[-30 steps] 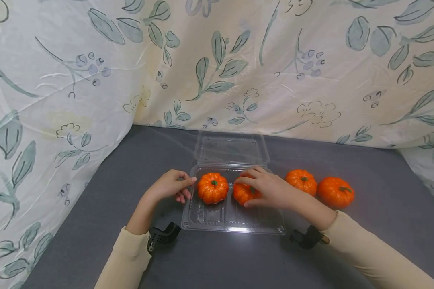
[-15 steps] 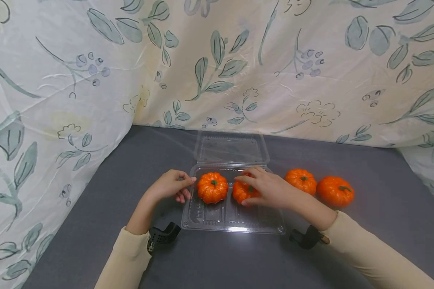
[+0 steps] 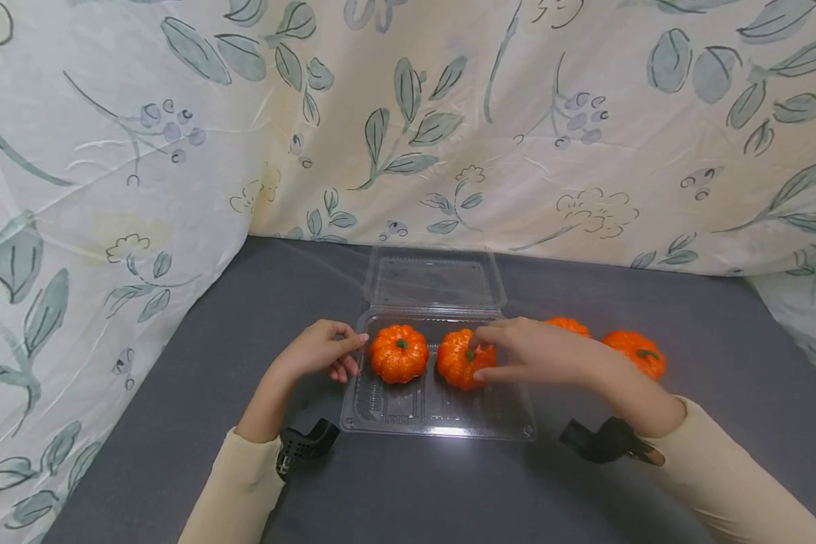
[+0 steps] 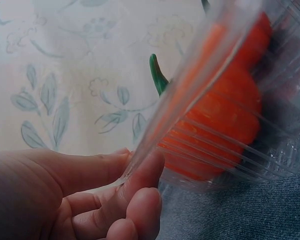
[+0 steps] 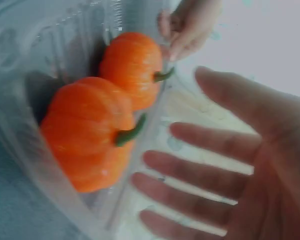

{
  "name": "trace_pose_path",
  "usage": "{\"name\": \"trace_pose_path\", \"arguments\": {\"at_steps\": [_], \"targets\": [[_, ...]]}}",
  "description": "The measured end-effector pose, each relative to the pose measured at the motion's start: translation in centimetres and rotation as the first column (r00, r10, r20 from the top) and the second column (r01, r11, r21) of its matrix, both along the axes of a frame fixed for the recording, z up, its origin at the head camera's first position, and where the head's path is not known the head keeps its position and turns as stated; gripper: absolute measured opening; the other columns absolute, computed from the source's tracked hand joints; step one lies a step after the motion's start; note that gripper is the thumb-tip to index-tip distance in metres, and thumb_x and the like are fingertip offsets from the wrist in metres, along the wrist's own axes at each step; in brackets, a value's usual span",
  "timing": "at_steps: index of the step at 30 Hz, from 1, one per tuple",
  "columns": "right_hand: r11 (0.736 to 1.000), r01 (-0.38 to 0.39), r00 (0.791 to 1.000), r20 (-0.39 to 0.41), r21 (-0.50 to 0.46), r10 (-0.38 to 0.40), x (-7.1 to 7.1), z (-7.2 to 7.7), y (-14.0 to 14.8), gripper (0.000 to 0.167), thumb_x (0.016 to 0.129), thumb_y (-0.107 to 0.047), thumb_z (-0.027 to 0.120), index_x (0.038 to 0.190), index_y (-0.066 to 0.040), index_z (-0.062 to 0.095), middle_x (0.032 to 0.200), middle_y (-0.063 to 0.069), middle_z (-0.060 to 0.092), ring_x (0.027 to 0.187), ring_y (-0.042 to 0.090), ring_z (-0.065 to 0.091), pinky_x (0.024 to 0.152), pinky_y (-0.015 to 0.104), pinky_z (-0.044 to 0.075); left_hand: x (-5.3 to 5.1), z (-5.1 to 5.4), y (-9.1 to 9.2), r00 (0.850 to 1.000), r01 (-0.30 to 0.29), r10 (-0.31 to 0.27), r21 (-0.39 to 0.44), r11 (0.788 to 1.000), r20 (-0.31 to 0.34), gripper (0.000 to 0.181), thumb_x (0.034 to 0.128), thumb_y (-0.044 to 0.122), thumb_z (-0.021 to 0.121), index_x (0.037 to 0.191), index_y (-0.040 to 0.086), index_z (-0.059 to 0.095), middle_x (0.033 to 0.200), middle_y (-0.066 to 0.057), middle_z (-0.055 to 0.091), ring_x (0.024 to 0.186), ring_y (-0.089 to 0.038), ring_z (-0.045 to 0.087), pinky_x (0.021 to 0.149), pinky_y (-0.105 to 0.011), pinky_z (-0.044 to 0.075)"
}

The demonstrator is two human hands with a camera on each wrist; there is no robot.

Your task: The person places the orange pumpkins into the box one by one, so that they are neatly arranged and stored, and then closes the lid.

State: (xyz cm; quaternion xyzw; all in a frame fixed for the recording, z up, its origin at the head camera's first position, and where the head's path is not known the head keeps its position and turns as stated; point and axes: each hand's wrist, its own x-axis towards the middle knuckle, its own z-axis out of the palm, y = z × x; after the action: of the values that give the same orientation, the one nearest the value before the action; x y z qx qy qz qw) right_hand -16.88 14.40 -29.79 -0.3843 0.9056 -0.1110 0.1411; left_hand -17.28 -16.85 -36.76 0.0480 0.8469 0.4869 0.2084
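Two orange pumpkins with green stems, a left pumpkin (image 3: 399, 354) and a right pumpkin (image 3: 459, 364), sit side by side in the base of a clear plastic clamshell box (image 3: 408, 431). My left hand (image 3: 319, 349) pinches the box's left rim between thumb and fingers, as the left wrist view shows up close. Above the right pumpkin and partly covering it in the head view is my right hand (image 3: 544, 351). Its fingers are spread and fairly straight in the right wrist view, apart from both pumpkins (image 5: 87, 135), and hold nothing.
The box's lid (image 3: 435, 281) lies folded back behind the base. Right of the box, on the dark grey tabletop (image 3: 408, 491), are two more pumpkins: a nearer-in one (image 3: 567, 325), mostly hidden by my right hand, and an outer one (image 3: 639, 351). Patterned cloth (image 3: 421, 113) hangs behind.
My right hand has let go of the right pumpkin and drawn back to the right, uncovering more of it. My left hand keeps its place at the box rim.
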Motion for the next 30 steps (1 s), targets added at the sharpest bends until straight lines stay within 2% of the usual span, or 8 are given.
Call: {"name": "trace_pose_path", "arguments": {"at_steps": [8,15,18,22,27,30], "targets": [[0.999,0.008,0.994,0.112,0.046,-0.014,1.2,1.3,0.7,0.041,0.085,-0.044,0.063,0.114,-0.016,0.058,0.105,-0.006,0.062,0.087,0.009,0.057,0.076,0.032,0.049,0.1,-0.1,0.0,1.000,0.004,-0.004,0.001,1.000,-0.004,0.033,0.0955,0.025,0.052,0.099,-0.006,0.062,0.063,-0.008,0.066,0.043,-0.010,0.056,0.050,-0.034,0.053],[0.998,-0.056,0.994,0.097,0.000,0.056,1.7,0.9,1.5,0.023,0.085,-0.041,0.064,0.101,-0.025,0.058,0.098,-0.013,0.062,0.086,0.009,0.059,0.076,0.030,0.050,0.2,0.1,0.1,1.000,-0.005,0.005,-0.007,1.000,-0.001,0.033,0.0956,0.025,0.052,0.100,-0.007,0.062,0.062,-0.008,0.066,0.043,-0.010,0.056,0.050,-0.034,0.053],[0.998,-0.053,0.994,0.095,-0.020,0.055,1.9,0.7,2.2,0.022,0.085,-0.039,0.064,0.101,-0.026,0.057,0.098,-0.012,0.062,0.087,0.008,0.058,0.076,0.030,0.050,0.2,0.2,0.2,1.000,-0.001,0.001,-0.010,1.000,-0.004,0.033,0.0955,0.025,0.052,0.099,-0.007,0.062,0.063,-0.008,0.066,0.044,-0.010,0.056,0.050,-0.034,0.053],[0.999,-0.031,0.996,0.084,-0.040,0.035,2.2,0.3,3.3,0.029,0.086,-0.043,0.063,0.106,-0.024,0.058,0.102,-0.009,0.063,0.091,0.010,0.059,0.078,0.032,0.050,0.1,0.2,0.2,1.000,0.008,-0.008,-0.012,1.000,-0.009,0.033,0.0957,0.025,0.052,0.099,-0.006,0.062,0.063,-0.008,0.066,0.044,-0.011,0.056,0.051,-0.035,0.053],[0.999,0.009,0.998,0.070,-0.044,-0.006,2.6,-0.1,4.6,0.046,0.086,-0.051,0.058,0.115,-0.015,0.059,0.110,-0.006,0.063,0.100,0.015,0.060,0.083,0.037,0.050,0.2,0.0,0.0,1.000,0.013,-0.014,-0.016,1.000,-0.013,0.034,0.0958,0.026,0.052,0.100,-0.006,0.062,0.062,-0.007,0.065,0.044,-0.012,0.057,0.052,-0.036,0.053],[0.999,0.032,0.998,0.052,-0.043,-0.030,2.9,-0.4,5.4,0.049,0.085,-0.053,0.057,0.115,-0.014,0.060,0.111,-0.006,0.062,0.101,0.015,0.059,0.084,0.039,0.049,0.1,-0.1,0.0,1.000,0.016,-0.017,-0.015,1.000,-0.016,0.035,0.0955,0.027,0.052,0.101,-0.006,0.062,0.062,-0.007,0.065,0.045,-0.012,0.057,0.051,-0.035,0.053]]}}
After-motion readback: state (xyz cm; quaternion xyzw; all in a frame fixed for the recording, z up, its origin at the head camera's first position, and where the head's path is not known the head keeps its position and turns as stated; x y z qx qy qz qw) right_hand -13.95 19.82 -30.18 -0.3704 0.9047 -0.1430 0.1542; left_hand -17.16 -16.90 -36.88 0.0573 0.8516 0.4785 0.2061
